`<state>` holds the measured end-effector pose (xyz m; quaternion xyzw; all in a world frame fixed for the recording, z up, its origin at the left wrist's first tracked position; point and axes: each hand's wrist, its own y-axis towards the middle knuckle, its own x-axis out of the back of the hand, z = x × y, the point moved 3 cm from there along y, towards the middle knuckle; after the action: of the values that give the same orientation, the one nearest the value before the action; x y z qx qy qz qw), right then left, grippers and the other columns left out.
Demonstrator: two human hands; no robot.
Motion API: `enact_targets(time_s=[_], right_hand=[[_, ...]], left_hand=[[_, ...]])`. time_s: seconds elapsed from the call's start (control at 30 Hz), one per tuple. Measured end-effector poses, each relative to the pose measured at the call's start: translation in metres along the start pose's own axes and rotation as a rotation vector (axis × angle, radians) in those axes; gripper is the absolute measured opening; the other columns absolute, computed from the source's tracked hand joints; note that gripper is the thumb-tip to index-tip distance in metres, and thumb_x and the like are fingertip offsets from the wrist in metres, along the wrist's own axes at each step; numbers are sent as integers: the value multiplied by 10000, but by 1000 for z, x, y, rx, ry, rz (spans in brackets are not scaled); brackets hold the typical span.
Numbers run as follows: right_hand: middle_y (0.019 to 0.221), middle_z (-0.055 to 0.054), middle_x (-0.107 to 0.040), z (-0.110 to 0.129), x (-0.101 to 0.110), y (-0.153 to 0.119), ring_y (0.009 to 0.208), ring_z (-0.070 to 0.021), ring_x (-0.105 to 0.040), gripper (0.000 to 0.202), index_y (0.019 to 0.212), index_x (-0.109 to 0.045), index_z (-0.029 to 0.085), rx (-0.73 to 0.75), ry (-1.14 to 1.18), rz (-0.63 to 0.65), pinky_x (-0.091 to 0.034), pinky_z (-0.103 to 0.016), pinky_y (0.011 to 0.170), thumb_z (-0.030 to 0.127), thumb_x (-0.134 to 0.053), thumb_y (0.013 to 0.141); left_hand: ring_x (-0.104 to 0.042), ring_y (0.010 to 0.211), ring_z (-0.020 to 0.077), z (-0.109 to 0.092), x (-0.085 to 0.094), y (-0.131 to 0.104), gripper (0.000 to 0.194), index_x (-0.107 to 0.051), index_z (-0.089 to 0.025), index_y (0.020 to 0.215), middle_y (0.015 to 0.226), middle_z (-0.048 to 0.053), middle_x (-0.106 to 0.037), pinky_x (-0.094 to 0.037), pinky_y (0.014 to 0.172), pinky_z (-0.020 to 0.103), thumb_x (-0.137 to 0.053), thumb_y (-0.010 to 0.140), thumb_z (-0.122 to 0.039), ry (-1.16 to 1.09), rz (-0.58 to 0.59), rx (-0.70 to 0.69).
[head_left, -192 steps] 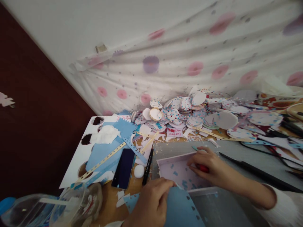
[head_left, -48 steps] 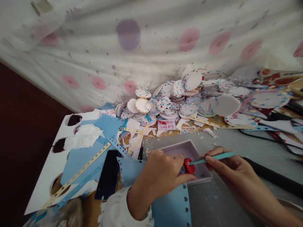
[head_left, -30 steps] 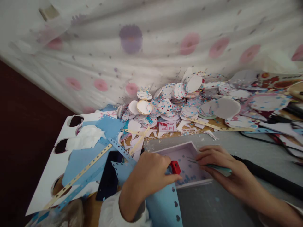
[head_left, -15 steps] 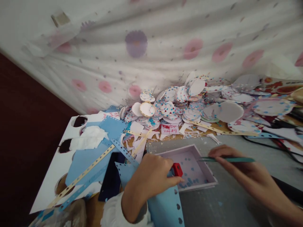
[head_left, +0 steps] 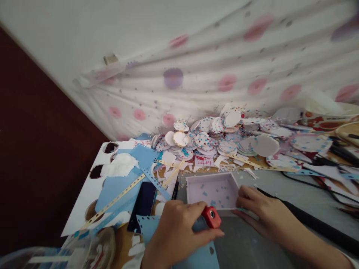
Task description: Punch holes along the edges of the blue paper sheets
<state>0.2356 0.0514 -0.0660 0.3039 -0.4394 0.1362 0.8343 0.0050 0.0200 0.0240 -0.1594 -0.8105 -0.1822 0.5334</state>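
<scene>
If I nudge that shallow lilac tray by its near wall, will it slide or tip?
The lilac tray looks like thin card, so probably light and likely to slide on the grey mat. Its low walls may flex. The loose blue punched bits inside would probably scatter.

head cam, fwd-down, close over table (head_left: 280, 186)

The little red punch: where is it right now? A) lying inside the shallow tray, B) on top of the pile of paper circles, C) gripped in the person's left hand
C: the left hand grips the red punch over blue paper, just in front of the tray.
</scene>
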Motion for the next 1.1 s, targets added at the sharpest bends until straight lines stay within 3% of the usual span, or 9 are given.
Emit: enact_targets(time_s=[0.13,0.23,0.3,0.43,0.6,0.73,0.87,0.97,1.1], right_hand=[[999,-59,-783,28,19,-10,889,-237,-761,293,1108,-720,301,-161,361,-21,-629,-325,751,498,-622,914],[1024,-65,-809,44,14,-22,912,-276,-767,396,1114,-734,296,-308,596,1,-635,-361,775,583,-660,851],[952,-45,-810,44,6,-29,868,-270,-765,360,1043,-736,279,-350,671,50,-633,-354,752,564,-683,830],[768,12,-753,21,-1,-39,700,-209,-722,226,906,-676,262,-355,531,46,-600,-292,642,468,-703,817],[1014,-52,-784,-6,-21,-26,904,-252,-734,307,1072,-642,255,-319,402,15,-592,-365,795,461,-649,845],[933,-41,-769,-22,-38,-3,814,-236,-727,202,985,-627,262,-290,270,25,-576,-345,721,389,-615,829],[1030,-102,-721,-37,-31,-7,884,-292,-722,223,1005,-644,252,-316,66,-29,-569,-389,677,380,-552,848],[1159,-184,-674,-36,-17,-26,964,-346,-713,386,1141,-631,197,-324,-33,-82,-586,-444,682,471,-495,904],[1133,-91,-734,-22,-6,-55,991,-263,-730,335,1143,-646,261,-249,-36,-53,-596,-387,834,496,-501,952]], left_hand=[[-736,680,248,-14,-20,-10,386,-741,-254,969,784,-2,-789,-495,619,311,-826,746,-558,-6,-79,0],[-756,757,271,-26,-46,-11,380,-730,-237,1049,854,20,-801,-549,695,337,-810,785,-499,-18,-31,-44],[-759,751,288,-30,-61,-11,488,-696,-223,1194,875,38,-806,-569,695,364,-788,808,-508,8,-14,-62],[-765,842,293,-23,-70,-17,727,-580,-220,1402,1060,74,-796,-598,741,382,-789,794,-558,-34,-58,-25],[-741,1006,264,-10,-54,-35,536,-688,-275,1256,1143,35,-778,-573,891,361,-845,769,-435,-231,-83,82],[-732,956,227,-6,-44,-50,433,-745,-261,1141,1031,21,-790,-551,881,308,-888,734,-299,-340,-69,124],[-724,949,209,-3,-44,-58,372,-762,-240,1106,1035,22,-786,-536,880,283,-865,754,-175,-409,-34,185],[-721,948,201,-4,-52,-48,368,-763,-247,1118,1026,21,-785,-528,888,274,-857,768,-185,-434,-19,169],[-716,989,207,-12,-79,-11,365,-735,-244,1184,1054,36,-777,-522,930,293,-815,828,-254,-411,21,20]])
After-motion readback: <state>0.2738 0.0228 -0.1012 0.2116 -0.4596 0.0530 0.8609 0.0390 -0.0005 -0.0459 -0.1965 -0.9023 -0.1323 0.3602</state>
